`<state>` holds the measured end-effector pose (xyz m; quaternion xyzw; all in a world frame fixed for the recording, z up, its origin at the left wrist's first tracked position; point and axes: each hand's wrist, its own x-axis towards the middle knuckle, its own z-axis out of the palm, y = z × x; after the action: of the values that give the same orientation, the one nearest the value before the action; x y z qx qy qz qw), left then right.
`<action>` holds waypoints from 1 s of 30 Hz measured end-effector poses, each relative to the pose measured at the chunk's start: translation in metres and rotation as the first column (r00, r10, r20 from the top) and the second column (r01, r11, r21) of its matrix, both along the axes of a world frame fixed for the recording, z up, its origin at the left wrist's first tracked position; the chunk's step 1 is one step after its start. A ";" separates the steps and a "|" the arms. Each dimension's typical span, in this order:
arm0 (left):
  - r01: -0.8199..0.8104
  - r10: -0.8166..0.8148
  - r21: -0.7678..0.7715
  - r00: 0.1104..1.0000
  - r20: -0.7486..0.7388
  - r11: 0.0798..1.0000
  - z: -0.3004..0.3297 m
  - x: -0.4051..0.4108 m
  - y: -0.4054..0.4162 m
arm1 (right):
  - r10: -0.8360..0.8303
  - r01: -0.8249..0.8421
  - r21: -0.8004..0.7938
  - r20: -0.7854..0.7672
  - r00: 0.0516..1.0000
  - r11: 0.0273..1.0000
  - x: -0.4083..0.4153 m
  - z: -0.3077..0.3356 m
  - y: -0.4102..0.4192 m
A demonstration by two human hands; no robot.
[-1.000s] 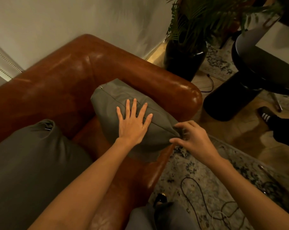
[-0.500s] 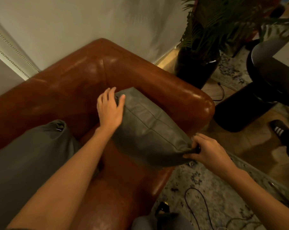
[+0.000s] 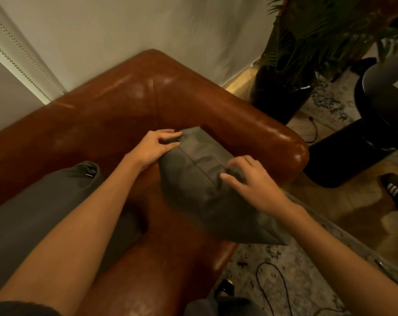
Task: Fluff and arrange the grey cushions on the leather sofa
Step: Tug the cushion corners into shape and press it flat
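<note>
At the left edge of the frame a large grey fabric cushion [image 3: 33, 215] lies slumped on the seat of the brown leather sofa [image 3: 116, 115], its zipped corner pointing up toward the backrest. Just right of it, near the middle, the left hand [image 3: 153, 147] pinches the upper corner of a second, smaller grey cushion with a stitched seam [image 3: 198, 179] — thumb below, fingers curled over the fabric. This cushion stands tilted in the sofa's corner, its far side against the rounded armrest and its lower corner hanging past the seat's front edge. The right hand [image 3: 250, 181] rests on the cushion's right edge with fingers bent and thumb spread, gripping a fold of cloth. Farther right, a dark pot holding a green palm plant [image 3: 282, 96] stands on the floor — a patterned rug [image 3: 307, 281] with a black cable lies at lower right.
</note>
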<state>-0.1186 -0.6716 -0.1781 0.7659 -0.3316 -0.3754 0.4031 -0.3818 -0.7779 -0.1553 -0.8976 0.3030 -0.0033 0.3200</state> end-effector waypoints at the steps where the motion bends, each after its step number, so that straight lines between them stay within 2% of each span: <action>1: 0.023 -0.023 -0.008 0.999 0.044 1.000 -0.001 -0.002 0.003 | 0.007 -0.007 0.044 0.007 1.000 0.999 0.016 -0.003 0.003; 5: 0.079 -0.050 -0.059 0.919 0.391 0.995 -0.011 -0.012 0.013 | -0.059 0.067 0.180 -0.050 0.997 0.981 0.060 -0.018 0.020; 8: 0.146 -0.081 -0.061 0.800 0.594 0.987 -0.020 -0.015 0.020 | -0.037 0.046 0.054 -0.154 0.987 0.997 0.066 -0.038 0.036; 10: 0.191 -0.095 -0.062 0.712 0.696 0.980 -0.023 -0.017 0.024 | -0.045 0.044 -0.012 -0.157 0.987 0.999 0.063 -0.047 0.040; 13: 0.277 -0.130 -0.049 0.591 0.796 0.960 -0.025 -0.015 0.025 | -0.057 0.056 -0.012 -0.138 0.989 0.998 0.061 -0.051 0.038; 17: 0.350 -0.158 -0.023 0.480 0.863 0.937 -0.021 -0.011 0.021 | -0.074 0.072 -0.020 -0.112 0.991 0.997 0.058 -0.051 0.035; 21: 0.398 -0.105 -0.012 0.272 0.957 0.917 -0.018 -0.012 0.017 | -0.089 0.088 -0.009 -0.087 0.992 0.996 0.051 -0.049 0.033; 22: 0.385 -0.083 -0.029 0.272 0.959 0.922 -0.017 -0.012 0.015 | -0.090 0.089 -0.008 -0.082 0.993 0.996 0.050 -0.049 0.033; 23: 0.354 -0.062 -0.058 0.318 0.946 0.933 -0.017 -0.012 0.013 | -0.090 0.090 -0.005 -0.075 0.993 0.996 0.048 -0.048 0.032; 25: 0.236 0.009 -0.150 0.510 0.860 0.960 -0.016 -0.011 0.008 | -0.094 0.094 0.007 -0.056 0.994 0.996 0.046 -0.046 0.031; 27: 0.110 0.073 -0.206 0.696 0.715 0.972 -0.014 -0.007 0.003 | -0.098 0.099 0.025 -0.031 0.995 0.995 0.043 -0.045 0.029; 30: 0.008 0.097 -0.192 0.843 0.530 0.981 -0.004 0.002 -0.002 | -0.094 0.094 0.042 -0.007 0.996 0.995 0.040 -0.044 0.025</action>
<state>-0.1166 -0.6735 -0.1825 0.8065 -0.4467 -0.1040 0.3730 -0.3415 -0.7526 -0.1994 -0.8755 0.3456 -0.0099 0.3376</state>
